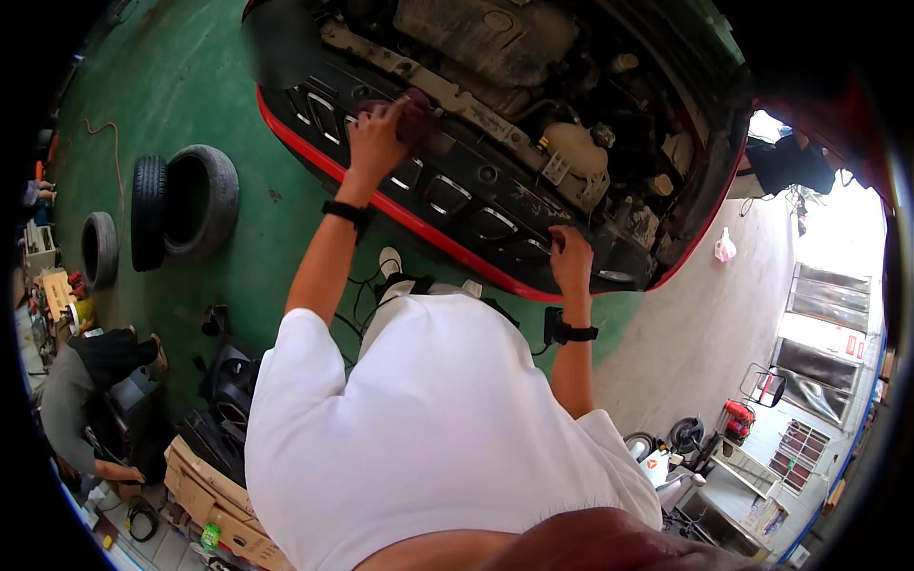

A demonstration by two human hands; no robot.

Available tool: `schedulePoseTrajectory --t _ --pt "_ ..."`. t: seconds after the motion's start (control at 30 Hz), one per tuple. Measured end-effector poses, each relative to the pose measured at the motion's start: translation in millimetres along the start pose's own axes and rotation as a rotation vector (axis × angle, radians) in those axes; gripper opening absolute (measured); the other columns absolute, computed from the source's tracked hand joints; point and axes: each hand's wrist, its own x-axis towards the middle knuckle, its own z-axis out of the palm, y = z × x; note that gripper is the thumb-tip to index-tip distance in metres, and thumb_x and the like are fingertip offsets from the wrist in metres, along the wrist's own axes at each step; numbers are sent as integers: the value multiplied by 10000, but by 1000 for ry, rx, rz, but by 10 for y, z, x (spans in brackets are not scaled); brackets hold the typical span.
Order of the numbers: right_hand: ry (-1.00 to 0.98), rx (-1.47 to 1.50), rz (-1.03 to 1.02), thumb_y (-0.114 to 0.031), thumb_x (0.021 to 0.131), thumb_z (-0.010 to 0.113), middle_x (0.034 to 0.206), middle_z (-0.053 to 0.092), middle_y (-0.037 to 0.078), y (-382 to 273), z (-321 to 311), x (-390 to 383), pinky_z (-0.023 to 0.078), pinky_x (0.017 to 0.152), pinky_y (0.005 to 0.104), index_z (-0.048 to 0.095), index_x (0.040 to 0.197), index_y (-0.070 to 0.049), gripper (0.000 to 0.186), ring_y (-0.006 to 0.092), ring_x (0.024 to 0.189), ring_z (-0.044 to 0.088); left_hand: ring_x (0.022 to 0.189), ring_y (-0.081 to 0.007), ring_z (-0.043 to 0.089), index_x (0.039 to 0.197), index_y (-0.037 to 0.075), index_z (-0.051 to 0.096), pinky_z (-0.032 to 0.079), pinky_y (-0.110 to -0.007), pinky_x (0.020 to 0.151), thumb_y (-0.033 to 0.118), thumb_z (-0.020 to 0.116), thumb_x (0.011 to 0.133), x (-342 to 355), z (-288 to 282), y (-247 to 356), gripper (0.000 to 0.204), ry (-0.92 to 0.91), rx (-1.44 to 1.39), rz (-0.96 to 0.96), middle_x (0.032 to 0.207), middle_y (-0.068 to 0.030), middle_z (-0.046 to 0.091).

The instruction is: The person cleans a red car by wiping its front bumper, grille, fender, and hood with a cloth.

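Note:
A red car [400,221] stands in front of me with its bonnet up and the engine bay [495,48] showing. My left hand [379,143] presses a dark reddish cloth [416,116] onto the black front panel [457,147], just behind the chrome-trimmed grille openings [446,194]. Over the right part of the grille, my right hand [571,255] has its fingers curled inward; whether anything is inside them is hidden. Beyond it sits a pale plastic fluid tank [574,150]. Both wrists wear black bands.
Several loose tyres [200,202] stand on the green floor at left. A person in grey [71,409] bends at lower left, near cardboard [214,500] and black car parts [228,381]. At right are a white bag [725,247] and red equipment [738,419]. Cables hang near my legs.

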Motion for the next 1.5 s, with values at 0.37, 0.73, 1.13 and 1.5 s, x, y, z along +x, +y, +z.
schedulePoseTrajectory --t 0.37,0.73,1.13,1.5 --pt "-36 254 29 13 896 641 1047 632 130 95 -7 -53 545 845 422 678 1116 -51 233 295 953 649 908 -416 690 1243 133 625 555 -502 762 472 751 852 245 101 -262 532 107 -55 -186 993 -166 707" --pt "90 37 -246 -2 896 621 1059 632 149 129 -177 -192 511 864 443 691 1105 -42 224 365 978 622 908 -442 679 1187 112 638 548 -518 787 483 766 845 70 105 -101 520 174 -276 -73 947 -180 717" --pt "-141 407 74 -76 926 649 1075 676 147 682 -631 -1166 542 841 401 466 1473 -119 578 312 956 681 880 -430 698 1162 116 655 547 -524 729 430 765 862 -595 102 1536 449 65 -414 -80 920 -181 735" --pt "-182 363 -43 -77 933 667 1075 688 135 1126 -1169 -1103 550 852 395 484 1458 -122 558 290 982 696 923 -386 685 1165 94 621 547 -518 767 434 752 809 -683 377 2075 509 -115 40 -30 965 -150 710"
